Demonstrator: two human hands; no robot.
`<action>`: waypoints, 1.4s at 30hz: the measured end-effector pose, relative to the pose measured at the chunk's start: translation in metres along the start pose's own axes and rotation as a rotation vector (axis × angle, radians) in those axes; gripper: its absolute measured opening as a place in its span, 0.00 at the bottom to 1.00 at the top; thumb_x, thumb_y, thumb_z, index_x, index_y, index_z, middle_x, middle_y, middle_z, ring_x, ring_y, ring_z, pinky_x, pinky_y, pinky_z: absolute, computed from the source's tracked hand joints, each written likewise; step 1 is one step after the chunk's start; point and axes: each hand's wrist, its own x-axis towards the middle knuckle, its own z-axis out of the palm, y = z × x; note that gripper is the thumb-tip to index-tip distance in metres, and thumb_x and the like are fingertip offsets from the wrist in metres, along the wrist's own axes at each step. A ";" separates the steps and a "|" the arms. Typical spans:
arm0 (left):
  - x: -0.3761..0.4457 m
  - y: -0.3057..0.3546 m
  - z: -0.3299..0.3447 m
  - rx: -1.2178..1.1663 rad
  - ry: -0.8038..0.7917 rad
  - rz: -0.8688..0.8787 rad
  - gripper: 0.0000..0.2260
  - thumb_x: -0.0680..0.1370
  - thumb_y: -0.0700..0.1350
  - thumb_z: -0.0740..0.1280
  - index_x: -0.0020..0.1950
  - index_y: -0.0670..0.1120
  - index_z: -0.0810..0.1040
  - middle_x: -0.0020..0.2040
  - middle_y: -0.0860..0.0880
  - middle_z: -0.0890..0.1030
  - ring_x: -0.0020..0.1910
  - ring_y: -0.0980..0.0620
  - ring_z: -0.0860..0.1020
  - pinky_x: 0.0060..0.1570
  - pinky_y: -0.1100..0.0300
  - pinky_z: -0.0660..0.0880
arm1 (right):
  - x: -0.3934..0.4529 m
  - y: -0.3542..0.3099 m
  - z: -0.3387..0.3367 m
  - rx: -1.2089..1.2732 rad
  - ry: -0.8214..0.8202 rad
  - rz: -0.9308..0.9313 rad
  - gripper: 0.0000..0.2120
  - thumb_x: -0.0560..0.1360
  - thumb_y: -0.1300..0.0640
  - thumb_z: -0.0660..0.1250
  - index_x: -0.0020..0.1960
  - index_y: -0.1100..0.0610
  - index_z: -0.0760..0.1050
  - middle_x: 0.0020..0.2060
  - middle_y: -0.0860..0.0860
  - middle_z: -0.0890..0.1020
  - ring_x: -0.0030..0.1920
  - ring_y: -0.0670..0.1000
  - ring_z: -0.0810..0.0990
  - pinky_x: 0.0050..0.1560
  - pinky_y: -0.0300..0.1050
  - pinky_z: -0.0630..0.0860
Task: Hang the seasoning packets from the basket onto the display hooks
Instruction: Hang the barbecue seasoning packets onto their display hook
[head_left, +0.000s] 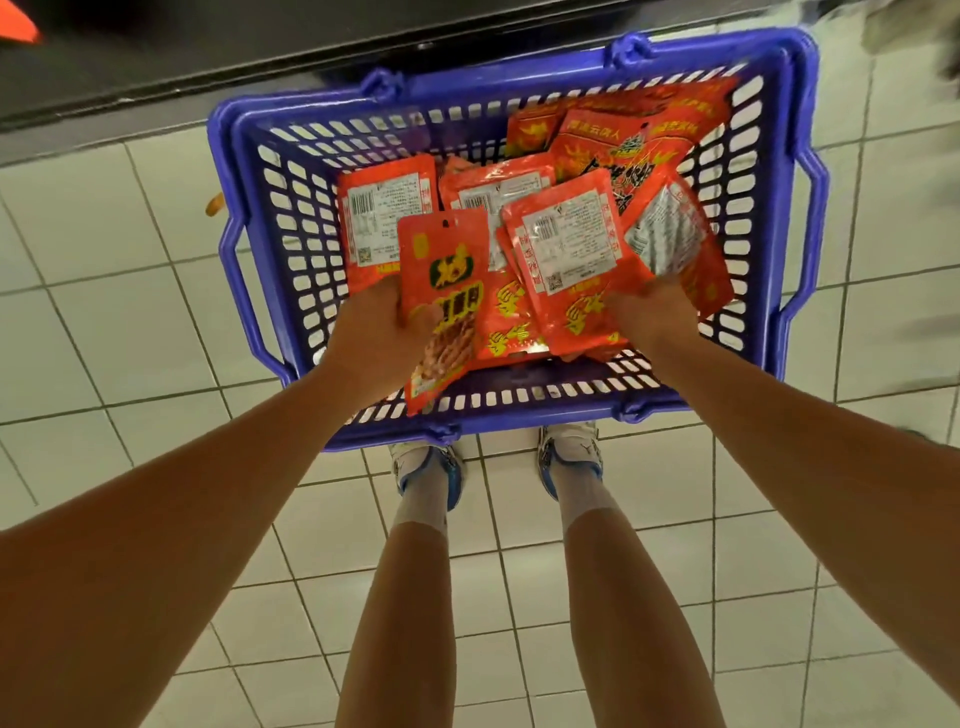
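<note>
Head view: one blue basket (249, 156) on tiled floor (104, 322), roughly nine red seasoning packets (618, 156) inside. Left hand (374, 332) gripping one front-facing packet (444, 291); right hand (652, 312) clutching several more packets (569, 249).

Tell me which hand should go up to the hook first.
Left, probably. The left hand grips a single packet, front up, its hang hole free at the top. The right hand clutches several fanned packets over the basket, needing sorting first.

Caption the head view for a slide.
Both hands, left hand and right hand, gather red seasoning packets from blue basket.
</note>
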 end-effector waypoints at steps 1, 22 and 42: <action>0.001 -0.002 0.001 0.004 0.011 -0.031 0.04 0.81 0.44 0.65 0.49 0.46 0.76 0.33 0.55 0.76 0.31 0.56 0.74 0.31 0.64 0.66 | 0.008 0.003 0.002 -0.101 0.015 0.011 0.30 0.75 0.51 0.71 0.73 0.59 0.66 0.61 0.57 0.80 0.58 0.59 0.81 0.55 0.52 0.79; -0.017 0.030 -0.020 -0.086 0.106 -0.247 0.05 0.83 0.44 0.61 0.49 0.46 0.74 0.36 0.52 0.75 0.33 0.55 0.73 0.24 0.68 0.65 | -0.049 -0.017 -0.053 0.367 -0.255 0.162 0.02 0.79 0.63 0.69 0.51 0.60 0.78 0.31 0.54 0.85 0.29 0.51 0.83 0.29 0.43 0.80; -0.117 0.132 -0.120 -0.780 -0.063 -0.235 0.13 0.73 0.38 0.72 0.47 0.56 0.85 0.50 0.51 0.86 0.55 0.44 0.84 0.54 0.47 0.81 | -0.225 -0.139 -0.136 0.788 -0.697 0.286 0.19 0.77 0.54 0.60 0.27 0.52 0.68 0.21 0.46 0.64 0.21 0.47 0.71 0.26 0.34 0.68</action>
